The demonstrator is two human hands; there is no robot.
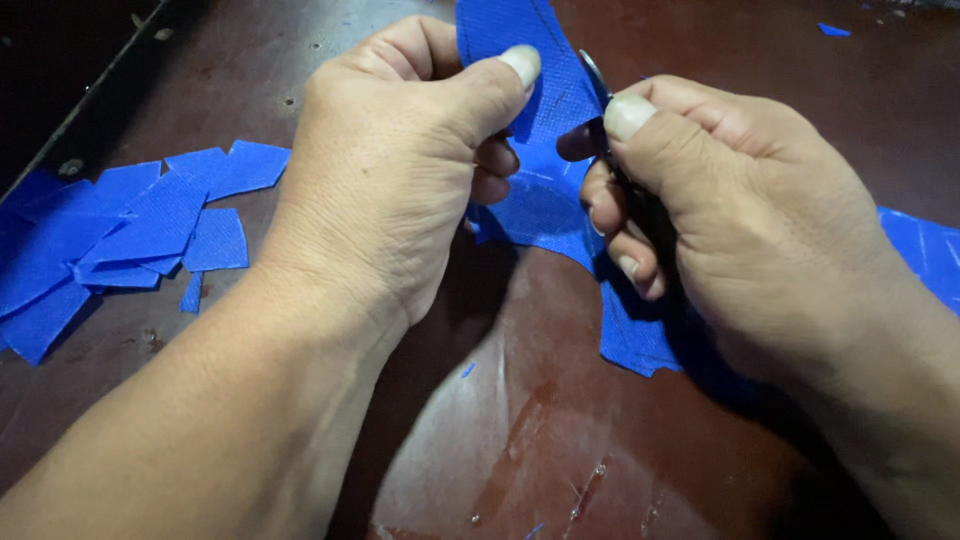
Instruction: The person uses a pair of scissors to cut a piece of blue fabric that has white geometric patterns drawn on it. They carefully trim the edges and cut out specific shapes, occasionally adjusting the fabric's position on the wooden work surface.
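My left hand (390,170) pinches the upper part of a blue woven fabric piece (545,205), thumb on top, holding it up off the dark brown table (560,440). My right hand (730,210) is closed around small scissors (597,75); only their metal tip shows above my thumb, right against the fabric's right edge. Most of the scissors is hidden inside the fist. The fabric hangs between both hands, and its lower edge rests on the table.
A pile of cut blue fabric scraps (120,235) lies at the left of the table. More blue fabric (925,250) lies at the right edge. A tiny blue scrap (832,30) sits far back. The table's left rim (80,110) borders darkness.
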